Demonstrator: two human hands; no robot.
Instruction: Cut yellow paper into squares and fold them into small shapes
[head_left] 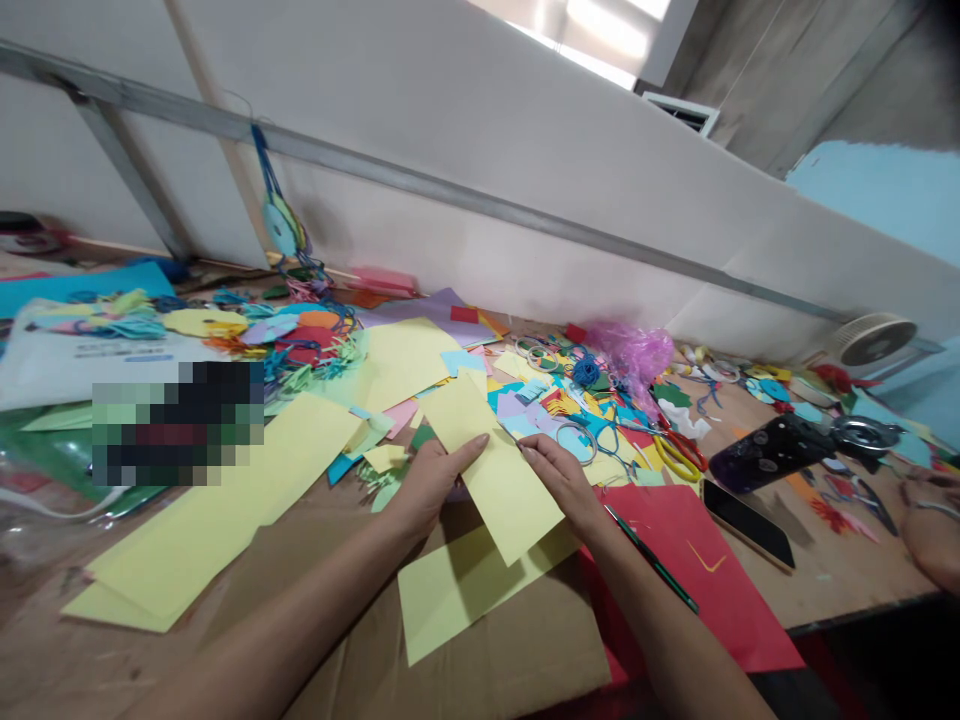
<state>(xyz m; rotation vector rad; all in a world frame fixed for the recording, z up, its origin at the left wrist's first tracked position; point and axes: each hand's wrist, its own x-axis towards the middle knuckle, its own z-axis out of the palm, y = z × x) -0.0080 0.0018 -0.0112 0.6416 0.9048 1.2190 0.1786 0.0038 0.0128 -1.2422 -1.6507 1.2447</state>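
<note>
A rectangular piece of pale yellow paper (504,500) is held up at a slant above the cardboard. My left hand (431,485) is closed on its left edge, thumb on top. My right hand (556,475) is pinched at the paper's right edge, around a thin dark tool (508,433) whose tip points at the paper; most of it is hidden by the fingers. Under the held piece another yellow paper sheet (442,605) lies on a brown cardboard sheet (525,650).
Long yellow paper strips (225,510) lie to the left. Red paper (675,540) with a green pen (652,560), a phone (748,525), scissors (679,455) and a dark tumbler (772,450) are on the right. Paper scraps (525,405) spread behind. Another person's hand (930,510) rests far right.
</note>
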